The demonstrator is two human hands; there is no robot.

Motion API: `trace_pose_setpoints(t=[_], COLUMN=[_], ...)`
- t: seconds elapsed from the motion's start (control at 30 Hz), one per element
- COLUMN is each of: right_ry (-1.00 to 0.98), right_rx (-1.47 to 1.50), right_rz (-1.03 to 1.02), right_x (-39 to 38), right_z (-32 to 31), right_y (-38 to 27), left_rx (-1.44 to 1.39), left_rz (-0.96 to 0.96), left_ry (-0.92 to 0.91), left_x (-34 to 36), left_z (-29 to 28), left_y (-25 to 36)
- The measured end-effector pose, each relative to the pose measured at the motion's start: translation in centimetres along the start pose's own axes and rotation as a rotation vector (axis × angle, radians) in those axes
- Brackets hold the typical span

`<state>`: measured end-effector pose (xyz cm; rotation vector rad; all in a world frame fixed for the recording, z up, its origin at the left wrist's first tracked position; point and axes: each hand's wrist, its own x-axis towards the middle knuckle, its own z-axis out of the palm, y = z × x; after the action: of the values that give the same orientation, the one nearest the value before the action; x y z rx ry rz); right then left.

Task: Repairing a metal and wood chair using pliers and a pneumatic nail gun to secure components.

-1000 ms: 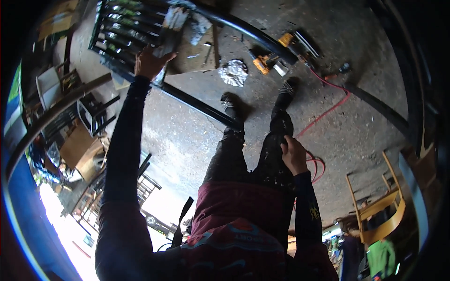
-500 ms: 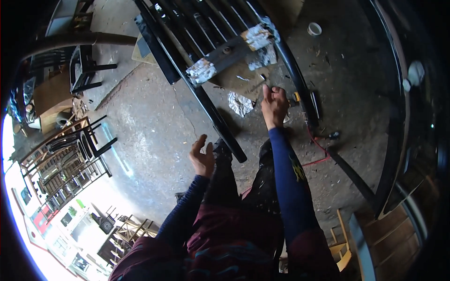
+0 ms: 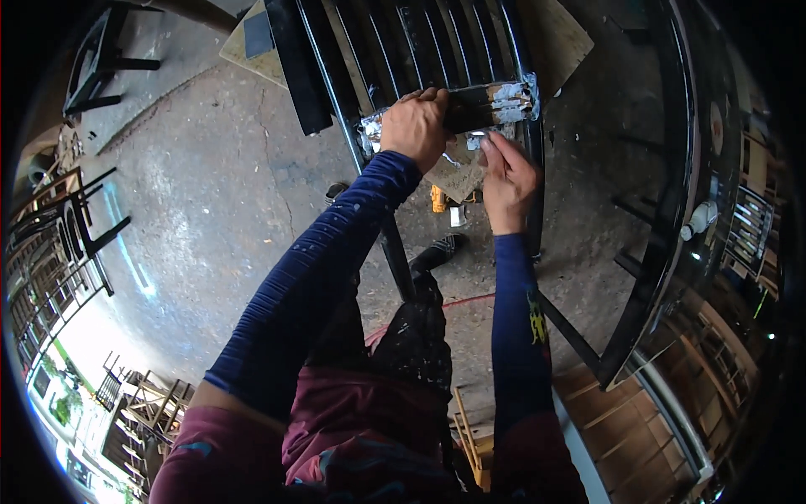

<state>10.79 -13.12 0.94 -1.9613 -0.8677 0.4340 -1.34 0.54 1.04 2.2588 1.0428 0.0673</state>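
Observation:
A black slatted furniture frame (image 3: 409, 42) stands in front of me, with a dark crossbar (image 3: 474, 111) across its near end. Silvery-white patches cover the bar's right end (image 3: 514, 99) and its left end (image 3: 369, 128). My left hand (image 3: 413, 128) is closed over the crossbar near its left end, fingers over the top edge. Just below the bar, my right hand (image 3: 508, 185) is pinched at a small whitish, shiny scrap (image 3: 476, 140); its fingertips partly hide what they grip.
Beneath the frame lies a board (image 3: 567, 42). On the floor are an orange-yellow tool (image 3: 438, 199), a white block-like piece (image 3: 457, 217) and a red hose (image 3: 466, 300). Black frames stand right (image 3: 642, 294) and left (image 3: 92, 244). A yellow wooden stool (image 3: 470, 445) is close behind.
Both hands have moved up to the crossbar. My left hand has gone from open to gripping the bar; my right is now pinched beneath it. The view has shifted.

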Motion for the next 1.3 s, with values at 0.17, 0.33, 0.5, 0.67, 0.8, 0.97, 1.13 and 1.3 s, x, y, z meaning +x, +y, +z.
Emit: trace_pose_setpoints(t=[0.17,0.33,0.5,0.67,0.8,0.97,1.13,1.3], right_ry=[-0.181,-0.306,-0.483,-0.621,-0.697,-0.607,-0.191,-0.449], right_rx=[-0.251,-0.479,-0.695,-0.765,-0.857,-0.804,0.134,-0.936], right_rz=[-0.513,-0.679,-1.031,-1.12,-0.925,-0.581,0.644,-0.559], right_x=[4.5,6.2,8.0,9.6,8.7,6.8,4.1,3.8], right_z=[0.2,-0.5,-1.8,-2.2,-1.0,1.7,4.2,1.2], right_y=[-1.7,-2.4,-2.4,-3.6,-5.2,-5.4,-4.2,-6.5], left_rx=[0.046,0.071,0.048,0.032,0.004,0.073,0.054,0.073], left_rz=[0.047,0.022,0.01,0.007,0.021,0.014,0.038,0.041], left_ry=[0.076,0.063,0.036,0.052,0.082,0.12,0.012,-0.012], left_x=[-0.2,-0.1,-0.2,-0.2,-0.3,-0.1,0.8,0.5], left_z=[0.6,0.8,0.4,0.7,0.8,1.3,0.6,-0.4], left_y=[-0.1,-0.2,-0.1,-0.3,-0.7,-0.7,-0.9,-1.1])
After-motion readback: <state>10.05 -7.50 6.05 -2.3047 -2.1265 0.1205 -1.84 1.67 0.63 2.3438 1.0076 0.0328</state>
